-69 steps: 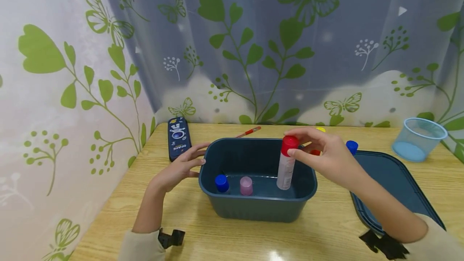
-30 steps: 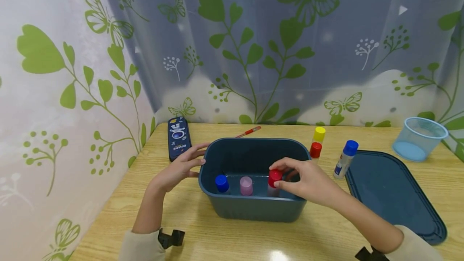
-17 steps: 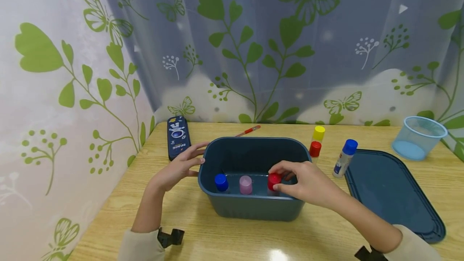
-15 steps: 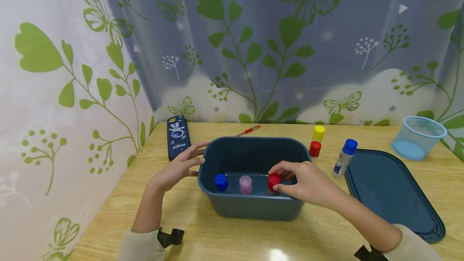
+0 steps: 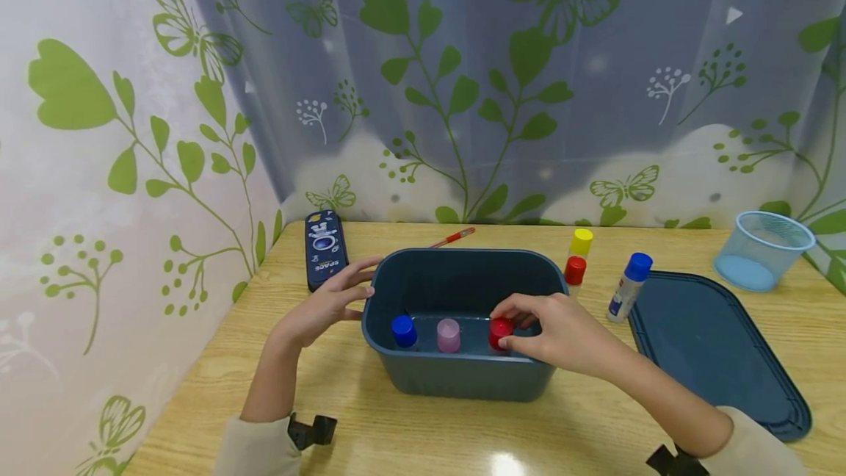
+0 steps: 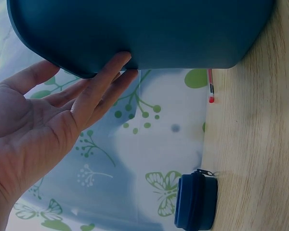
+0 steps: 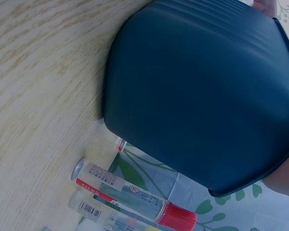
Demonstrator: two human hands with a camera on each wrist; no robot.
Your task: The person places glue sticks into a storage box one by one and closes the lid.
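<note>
A deep dark blue-green bin (image 5: 463, 380) stands on the table. My left hand (image 5: 330, 303) rests against its left end, fingers fairly straight along the outer wall; the left wrist view shows the hand's (image 6: 43, 120) fingertips touching the wall. My right hand (image 5: 555, 329) reaches over the right rim and pinches the red cap of a glue stick (image 5: 500, 334) inside the bin. The front wall hides that stick's lower part. Left of it in the bin are a pink-capped item (image 5: 448, 335) and a blue-capped one (image 5: 404, 331), their lower parts mostly hidden.
Right of the bin stand a red-capped glue stick (image 5: 575, 272), a yellow-capped one (image 5: 581, 242) and a blue-capped one (image 5: 629, 289). A dark lid (image 5: 720, 351) and a light blue mesh basket (image 5: 756, 263) lie farther right. Behind are a pencil case (image 5: 325, 252) and a red pen (image 5: 456, 236).
The right hand has lowered the red-capped glue stick into the bin and moved it left, beside the pink-capped item. During the last second both hands stay almost still.
</note>
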